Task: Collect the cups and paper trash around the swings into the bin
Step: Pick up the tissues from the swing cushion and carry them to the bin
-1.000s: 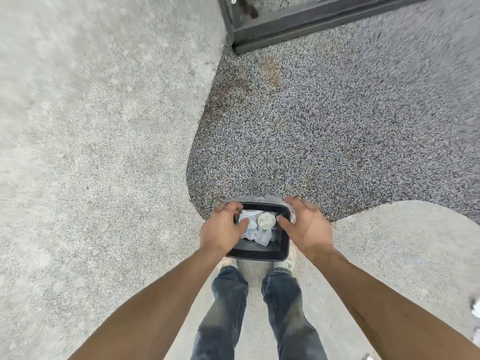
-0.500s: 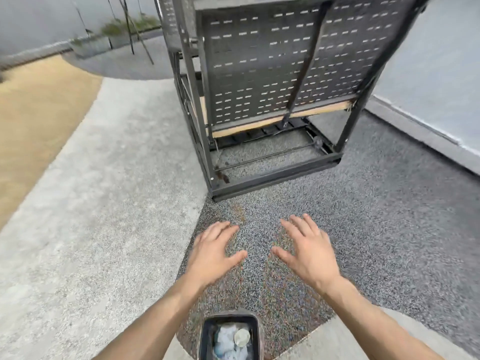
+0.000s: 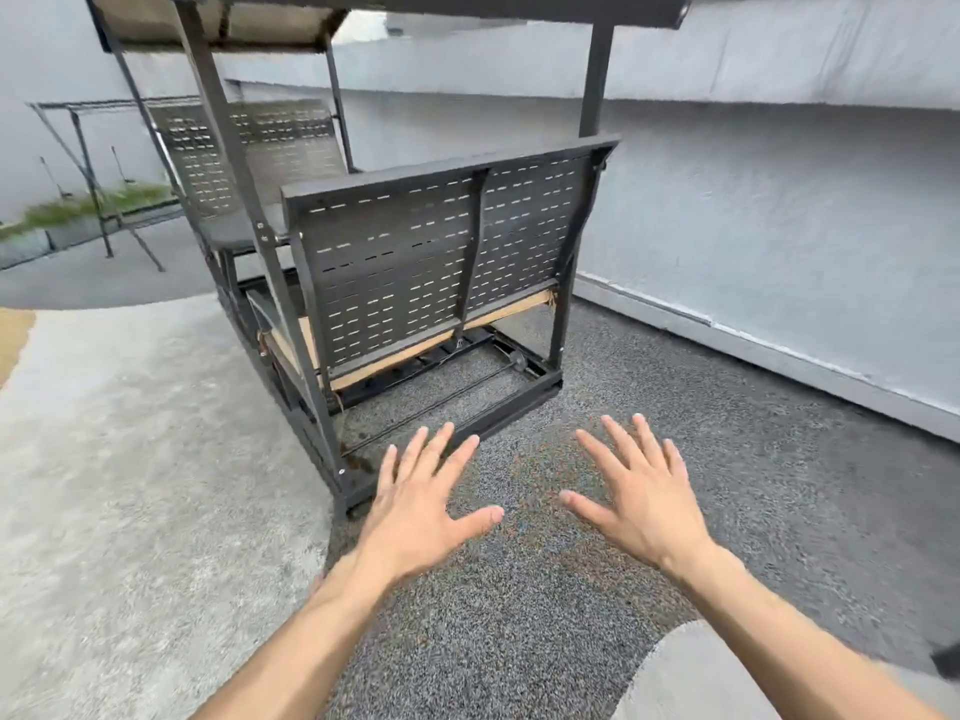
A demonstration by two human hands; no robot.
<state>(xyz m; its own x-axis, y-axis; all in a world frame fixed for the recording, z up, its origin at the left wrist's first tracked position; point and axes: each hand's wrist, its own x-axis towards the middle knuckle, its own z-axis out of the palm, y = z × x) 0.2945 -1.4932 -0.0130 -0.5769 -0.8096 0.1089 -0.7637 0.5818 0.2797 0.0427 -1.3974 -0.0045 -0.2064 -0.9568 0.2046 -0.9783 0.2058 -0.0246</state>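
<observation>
My left hand (image 3: 415, 506) and my right hand (image 3: 641, 491) are both stretched out in front of me, palms down, fingers spread, holding nothing. They hover over dark speckled rubber ground (image 3: 545, 615), side by side and a hand's width apart. Just beyond them stands a black metal swing bench (image 3: 415, 262) with a perforated backrest and a canopy overhead. The bin is out of the view, and no cups or paper show anywhere.
The swing's base frame (image 3: 452, 413) lies close ahead of my fingertips. A grey wall (image 3: 779, 226) with a low kerb runs along the right. Pale concrete paving (image 3: 130, 485) spreads to the left. Thin metal racks (image 3: 93, 174) and a planter stand at the far left.
One second ago both hands gripped the bin's rim near my feet. They let go and rose with fingers spread. The view tilted up, and the bin slid out of the bottom of the frame.
</observation>
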